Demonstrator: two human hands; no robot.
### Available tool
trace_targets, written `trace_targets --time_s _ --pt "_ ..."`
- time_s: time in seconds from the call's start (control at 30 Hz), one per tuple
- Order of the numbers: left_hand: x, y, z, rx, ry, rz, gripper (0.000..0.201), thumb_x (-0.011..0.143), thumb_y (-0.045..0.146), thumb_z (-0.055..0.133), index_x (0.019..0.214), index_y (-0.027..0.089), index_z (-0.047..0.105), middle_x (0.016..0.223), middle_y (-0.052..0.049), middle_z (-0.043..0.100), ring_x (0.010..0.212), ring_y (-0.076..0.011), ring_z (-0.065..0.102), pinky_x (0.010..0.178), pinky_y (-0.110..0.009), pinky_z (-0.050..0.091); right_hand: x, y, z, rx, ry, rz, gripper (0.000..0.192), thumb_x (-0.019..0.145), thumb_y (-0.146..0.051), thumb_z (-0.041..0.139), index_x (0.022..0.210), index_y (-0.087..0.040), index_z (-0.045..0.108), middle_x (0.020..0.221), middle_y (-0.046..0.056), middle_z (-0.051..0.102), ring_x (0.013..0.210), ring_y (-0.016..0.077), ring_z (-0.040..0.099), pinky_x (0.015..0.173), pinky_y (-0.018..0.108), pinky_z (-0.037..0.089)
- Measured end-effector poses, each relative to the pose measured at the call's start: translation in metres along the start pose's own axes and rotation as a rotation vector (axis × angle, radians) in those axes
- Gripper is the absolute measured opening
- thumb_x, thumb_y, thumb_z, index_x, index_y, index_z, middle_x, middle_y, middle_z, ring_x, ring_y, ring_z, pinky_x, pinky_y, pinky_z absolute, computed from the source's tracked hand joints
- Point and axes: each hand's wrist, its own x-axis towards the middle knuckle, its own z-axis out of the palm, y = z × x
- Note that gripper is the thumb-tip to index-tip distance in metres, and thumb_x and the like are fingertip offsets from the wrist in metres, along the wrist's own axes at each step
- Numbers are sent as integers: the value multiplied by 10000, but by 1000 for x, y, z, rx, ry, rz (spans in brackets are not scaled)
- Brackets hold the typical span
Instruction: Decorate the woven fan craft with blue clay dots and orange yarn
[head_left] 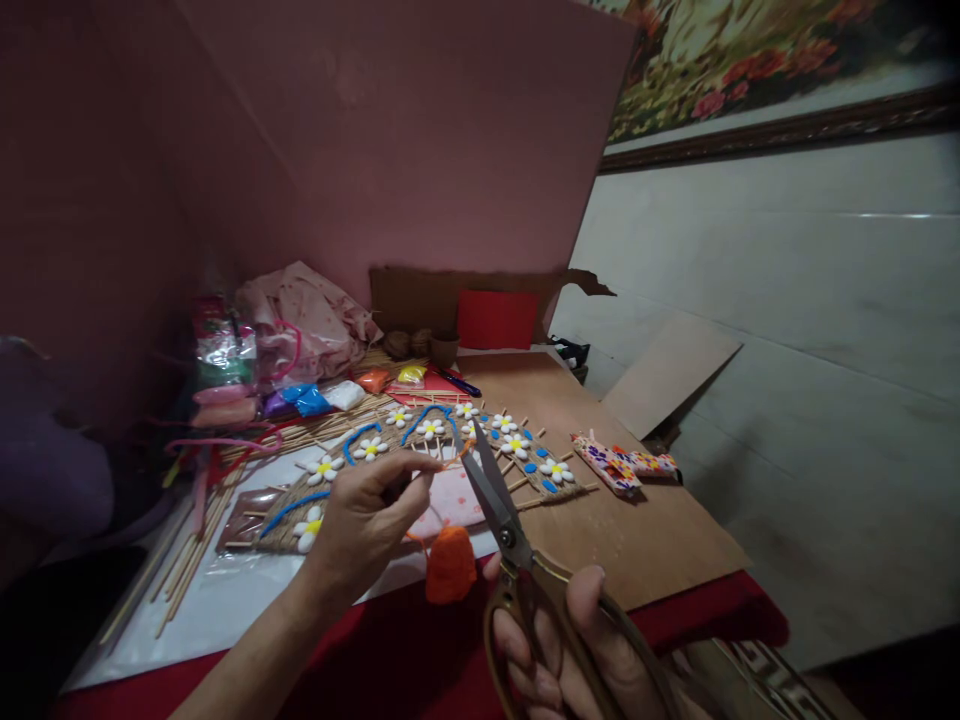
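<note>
Pink walls back a brown table [645,540] strewn with craft pieces. Near its front edge, the right hand [570,650] grips scissors [495,505], blades barely parted and pointing far-left at an orange thread [454,459], seemingly pinched by the left hand [367,520]; an orange lump [450,566] hangs below.

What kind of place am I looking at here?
Probably a home craft corner. The right hand holds scissors, the left hand pinches orange yarn, and a twine piece with white flowers lies on the table.
</note>
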Motion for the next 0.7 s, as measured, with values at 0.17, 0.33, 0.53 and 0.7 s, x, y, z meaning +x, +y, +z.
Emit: trace_targets --time_s 0.17,0.33,0.53,0.7 --pt "-1 -2 2 -31 -14 -39 205 787 251 521 762 146 696 468 61 337 426 -67 289 416 -197 224 1 8 -4 -29 8 -40 659 699 -772 442 1002 -189 497 620 -52 424 446 34 314 417 150 269" --pt "2 -3 0 -138 30 -154 177 759 280 561 756 154 685 489 51 374 460 -79 326 437 -202 257 0 -6 0 -166 -2 -26 651 692 -779 433 975 -196 489 622 -49 443 442 48 374 441 179 320" --pt "3 -4 1 -199 34 -195 186 749 297 578 755 153 694 481 55 365 458 -76 318 432 -198 257 -6 -23 10 -334 111 84 728 616 -856 395 774 -156 517 602 -20 446 453 55 389 448 199 324" --pt "-3 -2 8 -205 -114 -129 182 763 246 549 789 150 702 479 64 345 439 -63 305 418 -184 243 -1 -22 13 -354 118 76 736 588 -867 405 802 -170 503 548 -43 417 426 66 399 442 207 318"
